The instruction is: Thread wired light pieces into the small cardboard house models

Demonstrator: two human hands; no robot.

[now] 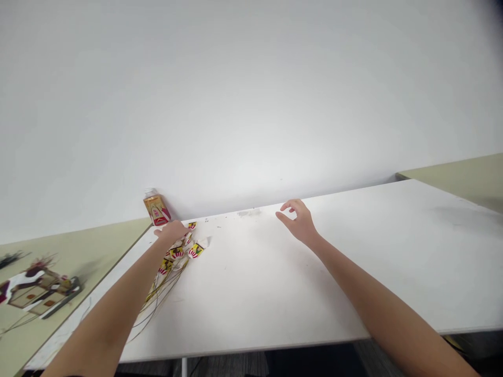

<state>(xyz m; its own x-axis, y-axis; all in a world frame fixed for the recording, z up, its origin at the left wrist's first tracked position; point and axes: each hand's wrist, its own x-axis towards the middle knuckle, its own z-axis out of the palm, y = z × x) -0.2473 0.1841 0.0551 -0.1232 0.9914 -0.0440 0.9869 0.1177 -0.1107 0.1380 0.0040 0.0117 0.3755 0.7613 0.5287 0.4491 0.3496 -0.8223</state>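
Note:
My left hand (173, 231) reaches to the far left part of the white table (251, 293), over the top end of a loose bundle of small packets (195, 250). They are yellow, red and white, with long thin wires or strings (159, 293) trailing toward me. Its thumb and an outer finger are spread apart; the other fingers are mostly hidden behind the hand. Just behind it stands a gold and red carton (157, 208), leaning a little at the wall. My right hand (297, 219) hovers near the table's back edge, fingers curved and apart, with nothing between them.
On the yellowish table to the left lies a small model house (41, 293) with white and dark red parts. Dark thin strands (11, 259) lie beyond it. A white wall (251, 104) rises behind the table. Another yellowish surface (463, 175) adjoins at the right.

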